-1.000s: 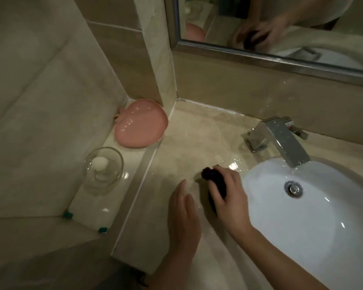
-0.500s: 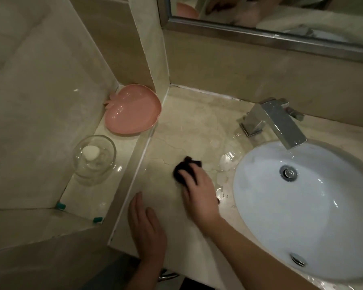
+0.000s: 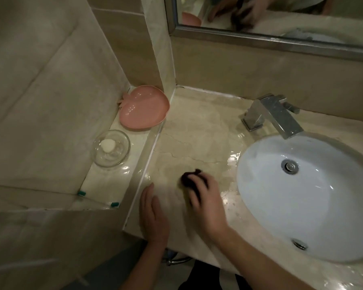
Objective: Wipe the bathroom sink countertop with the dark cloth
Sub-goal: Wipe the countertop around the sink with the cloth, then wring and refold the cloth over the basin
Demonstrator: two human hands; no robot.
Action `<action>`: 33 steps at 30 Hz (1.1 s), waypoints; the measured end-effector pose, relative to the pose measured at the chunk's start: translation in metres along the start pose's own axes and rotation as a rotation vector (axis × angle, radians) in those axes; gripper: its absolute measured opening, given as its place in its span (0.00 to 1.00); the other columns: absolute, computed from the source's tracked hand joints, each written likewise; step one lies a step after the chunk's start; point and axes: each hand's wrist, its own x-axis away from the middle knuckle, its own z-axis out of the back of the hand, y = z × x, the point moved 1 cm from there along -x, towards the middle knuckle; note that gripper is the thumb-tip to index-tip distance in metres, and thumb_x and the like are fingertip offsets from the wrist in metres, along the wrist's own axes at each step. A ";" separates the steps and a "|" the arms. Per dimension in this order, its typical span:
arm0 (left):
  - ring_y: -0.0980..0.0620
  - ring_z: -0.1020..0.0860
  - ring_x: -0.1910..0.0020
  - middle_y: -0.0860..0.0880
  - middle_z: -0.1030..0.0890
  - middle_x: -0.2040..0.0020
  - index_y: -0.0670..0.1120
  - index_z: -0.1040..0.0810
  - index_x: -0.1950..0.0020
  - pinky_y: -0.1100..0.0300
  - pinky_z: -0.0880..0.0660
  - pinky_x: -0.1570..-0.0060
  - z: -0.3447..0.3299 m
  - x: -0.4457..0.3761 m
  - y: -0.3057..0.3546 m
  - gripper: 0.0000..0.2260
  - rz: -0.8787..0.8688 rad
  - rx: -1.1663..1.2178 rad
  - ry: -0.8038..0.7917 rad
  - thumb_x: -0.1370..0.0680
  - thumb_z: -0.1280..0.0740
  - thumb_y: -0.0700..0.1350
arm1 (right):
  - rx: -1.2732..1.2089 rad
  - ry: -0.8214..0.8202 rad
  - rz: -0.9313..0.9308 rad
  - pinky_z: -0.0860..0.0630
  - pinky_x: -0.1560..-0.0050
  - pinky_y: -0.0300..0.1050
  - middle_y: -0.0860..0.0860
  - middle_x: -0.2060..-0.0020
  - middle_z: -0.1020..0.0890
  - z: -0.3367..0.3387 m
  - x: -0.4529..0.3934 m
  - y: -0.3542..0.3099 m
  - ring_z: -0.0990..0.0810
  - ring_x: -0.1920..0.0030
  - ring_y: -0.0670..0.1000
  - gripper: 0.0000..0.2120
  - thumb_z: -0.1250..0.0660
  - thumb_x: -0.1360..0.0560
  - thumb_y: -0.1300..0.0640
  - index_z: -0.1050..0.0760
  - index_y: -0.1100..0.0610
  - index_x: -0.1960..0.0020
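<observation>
Head view: dark cloth (image 3: 188, 178) under right fingers (image 3: 197, 190)

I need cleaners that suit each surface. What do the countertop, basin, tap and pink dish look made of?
Countertop: polished beige stone, probably marble; veined, glossy where wet.
Basin: white glazed ceramic, smooth sheen.
Tap: chromed metal, mirror-like.
Pink dish: likely plastic, soft even shine.

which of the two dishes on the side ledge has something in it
The clear glass bowl, the one nearer the person, holds a small white lump. The pink fruit-shaped dish behind it, in the corner, holds nothing.
</observation>
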 end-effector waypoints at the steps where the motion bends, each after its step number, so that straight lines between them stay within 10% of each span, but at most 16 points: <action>1: 0.54 0.30 0.29 0.54 0.27 0.29 0.52 0.29 0.28 0.54 0.34 0.29 0.006 -0.002 -0.002 0.18 0.042 0.037 -0.019 0.16 0.48 0.53 | -0.001 -0.054 0.028 0.37 0.29 0.37 0.50 0.31 0.29 -0.024 0.015 -0.007 0.31 0.32 0.49 0.20 0.32 0.23 0.60 0.26 0.52 0.31; 4: 0.59 0.31 0.29 0.57 0.27 0.28 0.54 0.29 0.27 0.56 0.36 0.28 0.020 -0.001 -0.009 0.21 0.096 0.113 -0.126 0.17 0.47 0.57 | 0.128 -0.215 0.134 0.25 0.34 0.53 0.54 0.29 0.28 -0.078 0.054 -0.015 0.26 0.32 0.56 0.29 0.24 0.29 0.56 0.27 0.49 0.30; 11: 0.68 0.37 0.29 0.56 0.33 0.27 0.51 0.32 0.26 0.75 0.44 0.31 0.021 0.017 -0.024 0.21 -0.121 -0.062 -0.200 0.18 0.48 0.54 | 0.248 -0.107 0.129 0.27 0.33 0.54 0.57 0.30 0.27 -0.021 0.054 0.040 0.27 0.32 0.59 0.25 0.27 0.28 0.60 0.25 0.53 0.32; 19: 0.53 0.38 0.26 0.51 0.34 0.26 0.49 0.28 0.28 0.56 0.42 0.29 0.017 0.016 -0.014 0.25 -0.125 -0.202 -0.248 0.20 0.48 0.57 | 0.303 -0.137 -0.089 0.23 0.43 0.51 0.51 0.32 0.27 0.100 0.023 0.097 0.26 0.39 0.58 0.17 0.34 0.20 0.58 0.26 0.52 0.31; 23: 0.45 0.34 0.28 0.46 0.32 0.28 0.48 0.27 0.30 0.50 0.36 0.29 -0.002 0.026 0.020 0.18 -0.026 -0.242 -0.210 0.20 0.35 0.43 | 0.153 -0.179 -0.118 0.29 0.41 0.40 0.47 0.34 0.27 0.139 0.015 0.086 0.23 0.39 0.51 0.22 0.31 0.21 0.57 0.30 0.49 0.29; 29: 0.69 0.37 0.29 0.67 0.35 0.27 0.62 0.34 0.25 0.73 0.37 0.33 -0.056 0.074 0.144 0.25 -0.264 0.034 -0.901 0.21 0.31 0.52 | 0.017 -0.415 -0.180 0.29 0.49 0.29 0.40 0.42 0.26 0.198 0.013 0.041 0.21 0.49 0.39 0.38 0.23 0.28 0.57 0.42 0.41 0.28; 33: 0.61 0.21 0.42 0.61 0.19 0.41 0.59 0.26 0.34 0.64 0.26 0.43 -0.081 0.095 0.204 0.17 -0.062 0.229 -1.135 0.22 0.33 0.59 | -0.224 -0.283 -0.198 0.22 0.50 0.38 0.46 0.49 0.18 0.244 0.024 0.014 0.17 0.49 0.46 0.32 0.24 0.27 0.60 0.37 0.42 0.32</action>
